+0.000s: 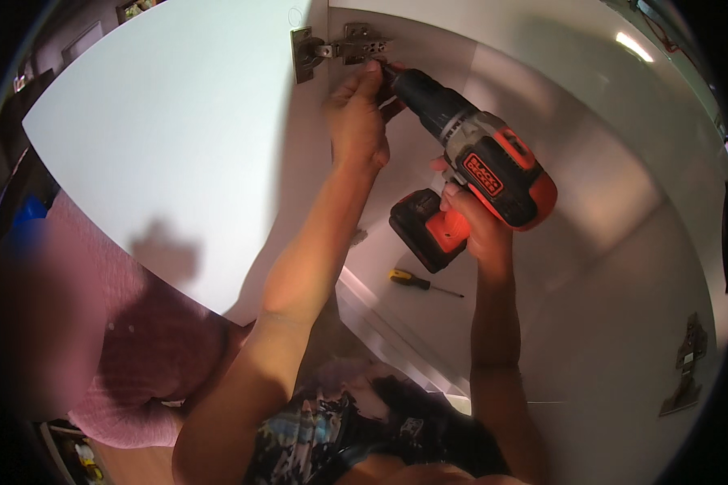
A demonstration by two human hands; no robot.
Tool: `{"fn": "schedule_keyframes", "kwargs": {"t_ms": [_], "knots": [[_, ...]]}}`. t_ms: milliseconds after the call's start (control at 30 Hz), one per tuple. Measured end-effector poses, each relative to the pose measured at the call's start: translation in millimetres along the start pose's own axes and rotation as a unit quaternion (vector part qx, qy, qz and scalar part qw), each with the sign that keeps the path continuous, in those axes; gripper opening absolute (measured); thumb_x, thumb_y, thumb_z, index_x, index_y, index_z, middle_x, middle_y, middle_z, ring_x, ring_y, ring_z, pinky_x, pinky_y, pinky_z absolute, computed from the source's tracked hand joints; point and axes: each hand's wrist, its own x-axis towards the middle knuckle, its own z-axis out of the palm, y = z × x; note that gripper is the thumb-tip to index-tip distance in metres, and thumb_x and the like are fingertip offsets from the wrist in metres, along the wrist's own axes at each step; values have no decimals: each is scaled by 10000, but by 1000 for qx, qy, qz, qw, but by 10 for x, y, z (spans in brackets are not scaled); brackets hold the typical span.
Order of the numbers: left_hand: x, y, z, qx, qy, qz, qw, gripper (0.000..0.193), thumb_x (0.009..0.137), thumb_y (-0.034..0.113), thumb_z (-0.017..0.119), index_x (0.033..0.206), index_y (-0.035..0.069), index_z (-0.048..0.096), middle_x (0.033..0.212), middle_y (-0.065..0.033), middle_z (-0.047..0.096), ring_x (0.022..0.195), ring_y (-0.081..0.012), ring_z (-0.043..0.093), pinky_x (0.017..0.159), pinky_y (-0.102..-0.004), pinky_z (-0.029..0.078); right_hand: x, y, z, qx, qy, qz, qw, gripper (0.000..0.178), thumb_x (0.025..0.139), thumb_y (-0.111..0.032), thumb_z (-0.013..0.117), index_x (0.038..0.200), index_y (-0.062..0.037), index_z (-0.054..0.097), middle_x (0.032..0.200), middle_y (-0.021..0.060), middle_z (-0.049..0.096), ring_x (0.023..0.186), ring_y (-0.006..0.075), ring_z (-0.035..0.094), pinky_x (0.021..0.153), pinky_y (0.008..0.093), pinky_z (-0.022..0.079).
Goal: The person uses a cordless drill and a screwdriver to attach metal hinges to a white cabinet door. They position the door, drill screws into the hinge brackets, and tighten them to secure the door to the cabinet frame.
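My right hand [481, 222] is wrapped round the grip of an orange and black cordless drill [501, 170], its battery below the fist and its chuck aimed up and left. At the drill's front end, my left hand [360, 113] is closed, thumb and fingers pinched together. What they pinch is too small and hidden to name. Just above these fingertips is a metal cabinet hinge [356, 44], its cup plate on the white door [178, 121] and its arm on the cabinet's inner panel. Where the drill's tip meets the hinge cannot be made out.
A screwdriver [421, 281] with a yellow and black handle lies inside the white cabinet, below the drill battery. Another hinge [687, 364] sits at the lower right. Close on my left, under the door, is another person in a mauve top [154, 364].
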Motion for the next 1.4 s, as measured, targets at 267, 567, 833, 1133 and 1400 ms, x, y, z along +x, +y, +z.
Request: {"fn": "schedule_keyframes", "kwargs": {"t_ms": [267,567,833,1133,1400], "knots": [[27,-6,-79,11,24,6,1000,149,937,148,585,1053,54,581,1044,-128,677,905,-223,646,797,-396,504,164,29,-41,-30,-41,-12,999,343,815,-10,611,1156,-17,572,1023,76,667,735,73,579,634,250,512],[-50,25,-34,14,52,17,998,176,939,140,583,1030,-7,618,931,-85,656,809,-181,634,674,-324,543,191,-178,-38,-53,-59,35,996,317,813,-7,606,1129,-21,579,994,54,667,668,56,528,599,237,477],[43,-72,-146,44,15,24,999,231,925,188,619,1092,31,590,978,-70,648,828,-194,622,723,-350,521,295,-244,-77,-89,-65,65,992,317,799,-1,592,1114,-24,583,977,53,669,626,67,498,580,240,452],[-456,328,-329,259,-37,135,956,261,898,150,658,1064,-51,665,898,-122,697,709,-164,643,650,-279,544,304,-190,-51,-124,-70,94,985,268,796,-20,595,1064,-34,600,910,32,641,628,68,508,592,243,460],[115,1187,621,436,-235,549,673,290,852,252,689,915,-26,637,831,-88,637,749,-146,567,717,-262,440,282,-260,-71,-88,-28,75,993,185,792,-47,619,976,-35,636,798,9,621,617,62,515,579,247,458]]}}
